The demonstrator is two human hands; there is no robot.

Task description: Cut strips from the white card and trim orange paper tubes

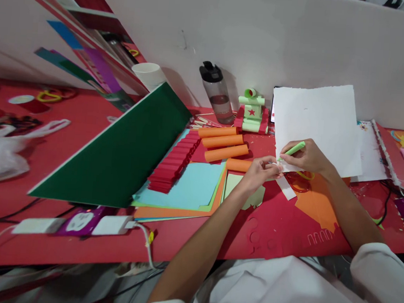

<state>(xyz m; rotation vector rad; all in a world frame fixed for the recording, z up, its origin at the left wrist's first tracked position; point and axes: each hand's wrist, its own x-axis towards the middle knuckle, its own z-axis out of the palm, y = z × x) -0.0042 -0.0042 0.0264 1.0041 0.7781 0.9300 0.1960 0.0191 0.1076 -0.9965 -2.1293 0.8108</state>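
From where I stand, the person's left hand is partly curled, its thumb and fingertips drawn close together beside the end of a narrow white paper strip lying on the red tabletop. Whether those fingers grip the strip or something smaller, I cannot tell. Just beside this hand is a rolled orange paper tube, and its wrist lies over a pale green sheet with a jagged edge.

To its right, the right hand is closed around a slim light-green pen-like tool, slanted so its lower end comes down right by the left fingertips. A large white paper sheet stands behind the hand, and a flat orange paper piece lies near the forearm.

Among the containers, a crumpled whitish plastic bag sits at far left, its contents unclear. Next comes a round white cup-like object behind the dark green board; I can't see into it. Further right, by the white wall, a clear bottle with a black lid is partly filled with liquid.
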